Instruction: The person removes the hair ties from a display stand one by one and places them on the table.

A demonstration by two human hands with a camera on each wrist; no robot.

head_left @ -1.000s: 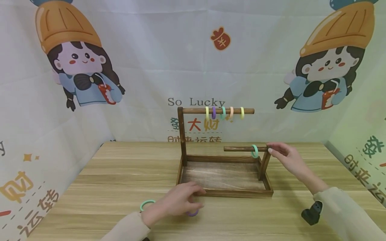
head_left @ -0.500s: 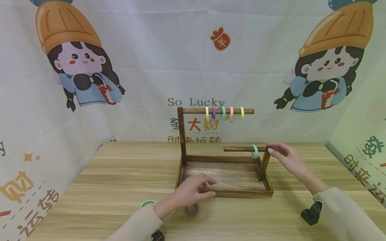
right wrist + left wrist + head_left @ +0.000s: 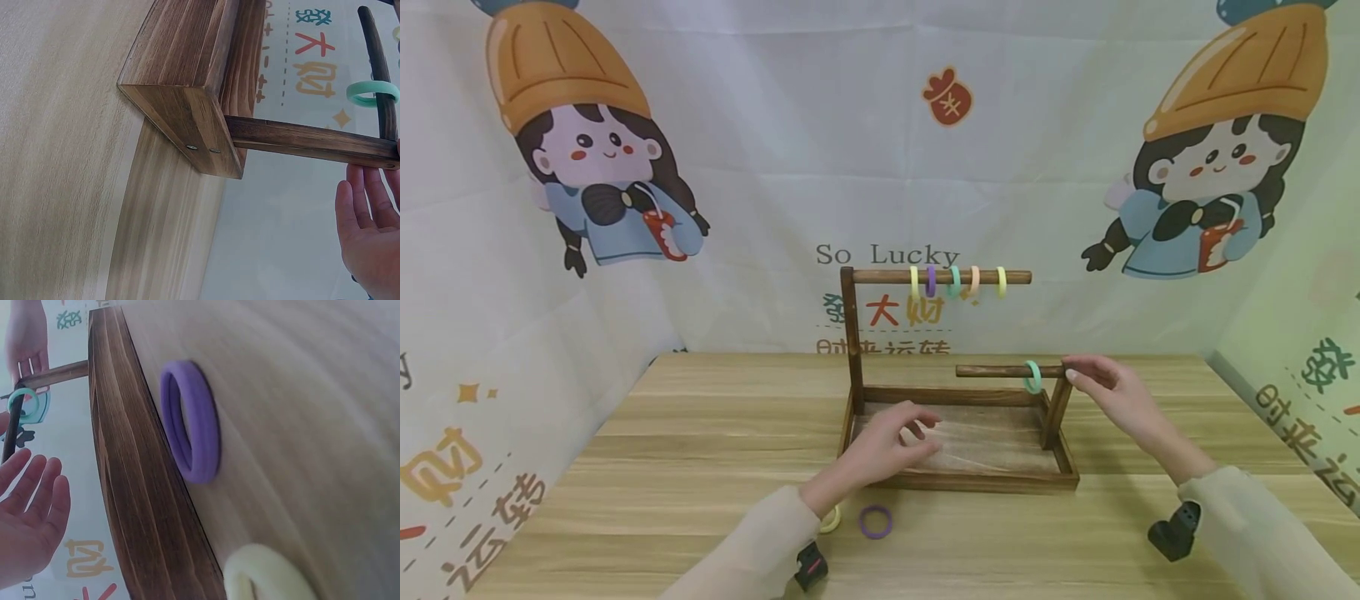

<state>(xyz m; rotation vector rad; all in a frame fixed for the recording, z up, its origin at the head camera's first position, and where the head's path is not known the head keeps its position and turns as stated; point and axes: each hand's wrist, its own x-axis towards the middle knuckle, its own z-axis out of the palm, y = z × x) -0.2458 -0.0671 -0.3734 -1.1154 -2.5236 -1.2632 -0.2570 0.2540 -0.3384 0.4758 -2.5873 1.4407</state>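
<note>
A dark wooden rack (image 3: 958,482) has a tray base, a tall left post with a long bar, and a short right post with a lower bar (image 3: 992,372). Over the tray's front left part my left hand (image 3: 891,443) hovers, fingers loosely bent, holding nothing. My right hand (image 3: 1120,398) pinches the top of the short post, its fingers lying along the outer side in the right wrist view. A mint green ring (image 3: 1033,377) hangs on the lower bar near that post. On the table in front lie a purple ring (image 3: 876,522) and a pale yellow ring (image 3: 831,521), partly covered by the left wrist.
Several coloured rings, among them a purple one (image 3: 931,282), hang along the upper bar (image 3: 887,277). The wooden table (image 3: 700,433) ends at a printed cloth backdrop (image 3: 775,167). Black wrist cameras (image 3: 1176,532) sit below both sleeves.
My left hand has moved up and right from beside the purple ring to above the tray. Its sleeve now hides the green ring on the table. My right hand stays in place.
</note>
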